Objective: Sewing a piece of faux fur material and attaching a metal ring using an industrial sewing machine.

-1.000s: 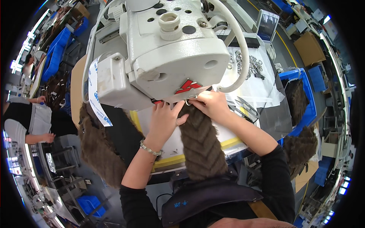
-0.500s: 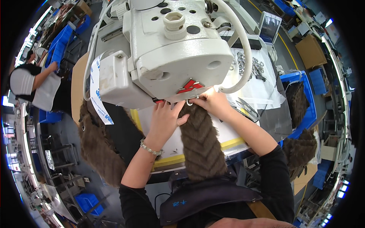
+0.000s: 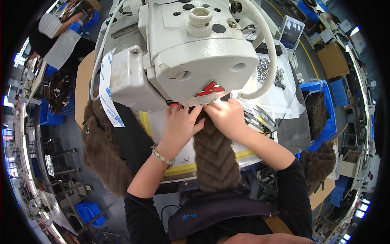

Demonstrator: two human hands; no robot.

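Observation:
A long brown fur strip [image 3: 216, 162] with a chevron pattern runs from beneath the white sewing machine head [image 3: 203, 61] toward my lap, over the table's front edge. My left hand [image 3: 180, 129] lies at the strip's far left edge, its fingers gripping there and the thumb resting against the fur. From the other side my right hand [image 3: 226, 118] pinches the same end, fingers bent close together. Both sets of fingertips are right under the machine head, which partly hides them along with the needle area.
More brown fur [image 3: 103, 154] hangs at the left. Scissors [image 3: 264, 118] lie right of my right hand, with metal rings [image 3: 266, 70] on white sheeting behind. A blue bin [image 3: 330, 112] holding fur stands at the right. Another person [image 3: 55, 34] works at the far left.
My right hand has closed in over the strip's far end, covering the metal ring seen there before. The left hand stays nearly in place. The view has shifted slightly.

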